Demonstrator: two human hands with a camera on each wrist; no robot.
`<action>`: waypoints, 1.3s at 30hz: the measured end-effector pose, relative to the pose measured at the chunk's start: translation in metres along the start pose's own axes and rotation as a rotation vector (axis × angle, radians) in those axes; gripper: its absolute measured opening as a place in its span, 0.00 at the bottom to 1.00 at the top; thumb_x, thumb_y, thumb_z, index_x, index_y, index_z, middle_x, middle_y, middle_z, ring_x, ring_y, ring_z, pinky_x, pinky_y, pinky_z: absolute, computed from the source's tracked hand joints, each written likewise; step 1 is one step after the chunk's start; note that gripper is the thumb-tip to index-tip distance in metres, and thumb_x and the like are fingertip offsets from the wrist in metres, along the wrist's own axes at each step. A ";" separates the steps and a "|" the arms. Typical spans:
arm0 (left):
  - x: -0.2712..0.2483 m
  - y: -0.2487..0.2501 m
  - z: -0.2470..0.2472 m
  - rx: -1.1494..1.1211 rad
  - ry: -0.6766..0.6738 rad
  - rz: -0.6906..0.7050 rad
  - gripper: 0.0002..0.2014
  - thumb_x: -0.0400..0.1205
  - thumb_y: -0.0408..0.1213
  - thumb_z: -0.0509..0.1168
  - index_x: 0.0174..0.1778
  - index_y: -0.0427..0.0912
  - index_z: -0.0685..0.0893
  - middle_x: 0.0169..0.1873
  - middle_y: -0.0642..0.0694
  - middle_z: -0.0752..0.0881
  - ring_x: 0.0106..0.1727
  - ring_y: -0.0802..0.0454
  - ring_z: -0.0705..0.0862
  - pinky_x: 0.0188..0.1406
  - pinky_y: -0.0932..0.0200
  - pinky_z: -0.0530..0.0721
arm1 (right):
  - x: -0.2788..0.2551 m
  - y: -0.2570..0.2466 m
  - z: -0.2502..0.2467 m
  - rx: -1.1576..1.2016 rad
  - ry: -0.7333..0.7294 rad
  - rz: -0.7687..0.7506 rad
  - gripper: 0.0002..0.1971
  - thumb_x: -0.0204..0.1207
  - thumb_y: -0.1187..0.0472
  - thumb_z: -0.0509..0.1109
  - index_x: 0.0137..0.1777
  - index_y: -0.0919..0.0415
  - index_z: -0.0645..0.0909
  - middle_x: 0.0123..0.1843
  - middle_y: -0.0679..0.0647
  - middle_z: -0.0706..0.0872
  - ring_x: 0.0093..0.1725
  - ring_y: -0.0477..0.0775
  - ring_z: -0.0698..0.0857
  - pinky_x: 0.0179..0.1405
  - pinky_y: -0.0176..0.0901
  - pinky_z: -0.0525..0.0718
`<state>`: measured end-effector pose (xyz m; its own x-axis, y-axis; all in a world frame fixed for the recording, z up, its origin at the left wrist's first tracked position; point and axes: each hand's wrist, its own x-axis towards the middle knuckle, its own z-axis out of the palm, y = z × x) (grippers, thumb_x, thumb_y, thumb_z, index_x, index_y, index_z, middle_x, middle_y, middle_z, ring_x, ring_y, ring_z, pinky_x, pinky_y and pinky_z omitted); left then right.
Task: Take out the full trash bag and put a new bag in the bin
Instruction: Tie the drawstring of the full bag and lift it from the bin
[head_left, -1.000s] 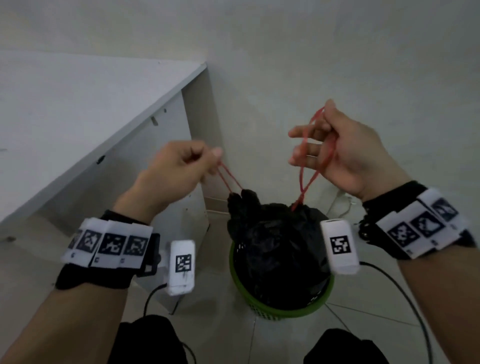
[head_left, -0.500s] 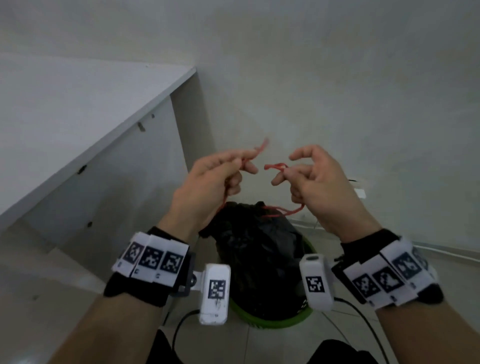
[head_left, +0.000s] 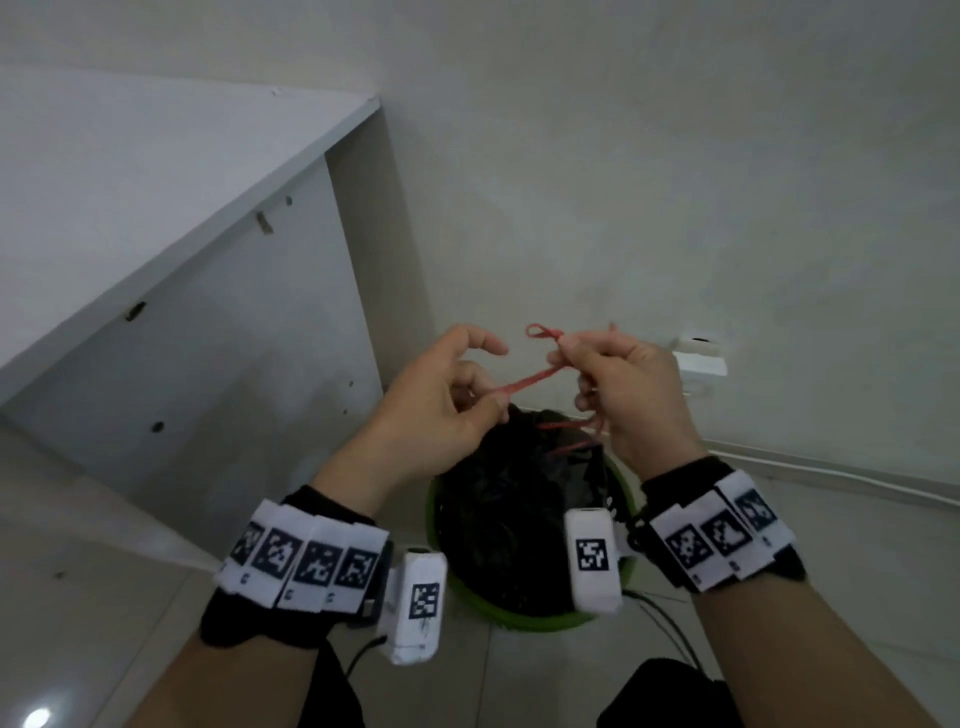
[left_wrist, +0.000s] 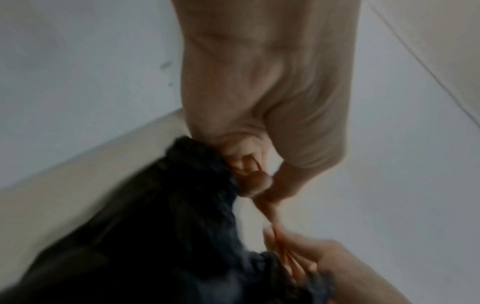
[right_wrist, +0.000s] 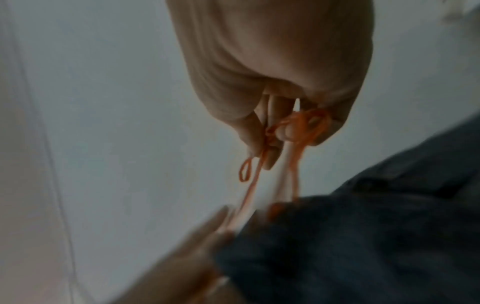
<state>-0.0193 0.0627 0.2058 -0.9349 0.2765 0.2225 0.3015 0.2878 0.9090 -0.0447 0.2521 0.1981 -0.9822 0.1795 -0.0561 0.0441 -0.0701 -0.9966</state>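
Red drawstring (head_left: 524, 384) is getting knotted w/ both hands: left hand (head_left: 441, 410) is pinching one strand, right hand (head_left: 628, 395) is pinching the looped end. One black trash bag (head_left: 514, 499), cinched, is sitting inside one green bin (head_left: 519, 618) on the floor beside the desk panel (head_left: 223, 364). Bag isn't lifted out yet; no new bag showing.

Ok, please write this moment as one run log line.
step: tying red drawstring | left hand, right hand: pinching it | black bag: in green bin
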 end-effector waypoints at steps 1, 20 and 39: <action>-0.003 0.004 -0.006 -0.028 -0.041 0.029 0.11 0.82 0.24 0.66 0.54 0.44 0.79 0.30 0.47 0.88 0.30 0.56 0.83 0.36 0.64 0.78 | -0.002 0.000 -0.007 -0.172 -0.056 -0.016 0.05 0.75 0.65 0.76 0.39 0.61 0.91 0.28 0.49 0.89 0.20 0.44 0.75 0.22 0.38 0.74; 0.000 -0.013 -0.029 0.190 0.398 0.180 0.18 0.87 0.41 0.63 0.30 0.49 0.85 0.35 0.53 0.92 0.40 0.59 0.91 0.46 0.59 0.88 | -0.013 -0.024 -0.038 0.257 -0.123 0.129 0.12 0.77 0.74 0.67 0.39 0.65 0.92 0.34 0.58 0.92 0.31 0.48 0.89 0.38 0.36 0.88; 0.004 0.003 0.043 0.369 -0.034 0.161 0.23 0.79 0.51 0.67 0.68 0.44 0.82 0.60 0.45 0.88 0.61 0.54 0.85 0.63 0.58 0.79 | -0.028 -0.040 -0.012 0.208 -0.152 0.199 0.09 0.85 0.68 0.62 0.51 0.62 0.84 0.34 0.52 0.86 0.15 0.44 0.72 0.09 0.27 0.60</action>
<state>-0.0139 0.1046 0.1944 -0.8655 0.3730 0.3344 0.4963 0.5469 0.6743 -0.0164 0.2618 0.2390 -0.9747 -0.0055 -0.2234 0.2153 -0.2914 -0.9321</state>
